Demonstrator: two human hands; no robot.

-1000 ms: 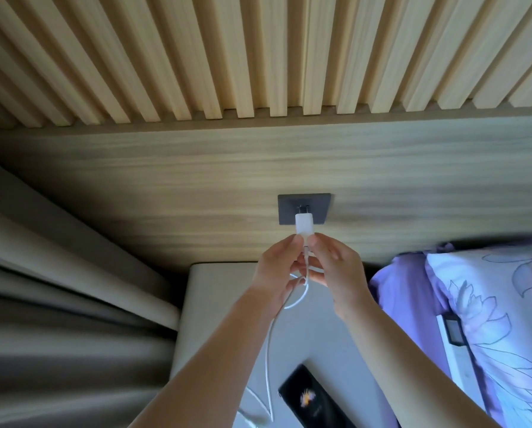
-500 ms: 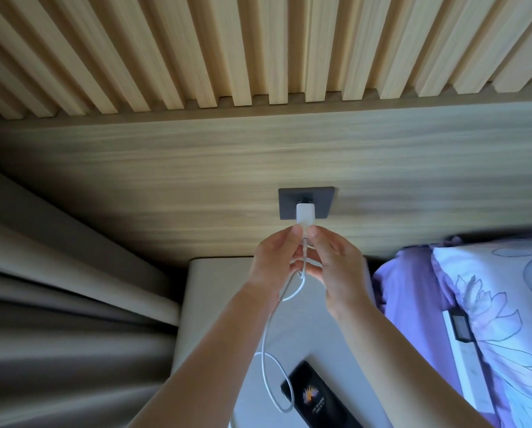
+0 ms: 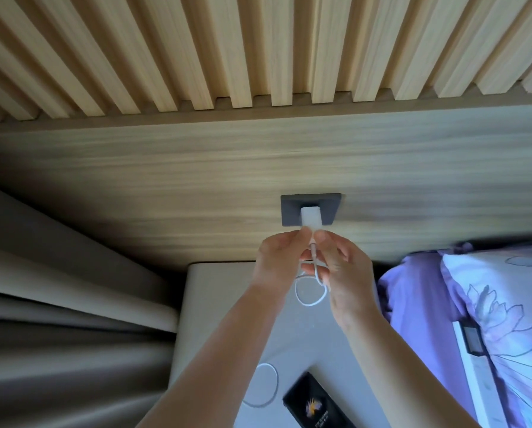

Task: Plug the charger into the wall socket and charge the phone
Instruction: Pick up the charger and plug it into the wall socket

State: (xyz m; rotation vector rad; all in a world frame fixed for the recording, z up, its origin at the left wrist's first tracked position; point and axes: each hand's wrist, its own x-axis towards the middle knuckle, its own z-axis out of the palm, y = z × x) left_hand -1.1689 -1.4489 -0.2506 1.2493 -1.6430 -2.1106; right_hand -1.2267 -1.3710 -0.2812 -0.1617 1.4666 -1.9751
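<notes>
A small white charger (image 3: 310,216) sits against the dark grey wall socket (image 3: 292,211) on the wooden wall panel. My left hand (image 3: 278,261) and my right hand (image 3: 342,267) pinch the charger's lower end from both sides. Its white cable (image 3: 311,296) hangs in a loop between my hands and curls again on the bedside table (image 3: 215,304). A black phone (image 3: 315,406) with a lit screen lies on the table at the bottom edge. Whether the cable is in the phone cannot be seen.
Beige curtains (image 3: 67,319) hang at the left of the table. A purple floral pillow (image 3: 499,319) lies on the bed at the right, with a white and black strip (image 3: 471,341) beside it. Wooden slats (image 3: 258,47) cover the wall above.
The charger has moved up into the socket, and both hands have followed it. The cable loop has drawn up higher between my hands.
</notes>
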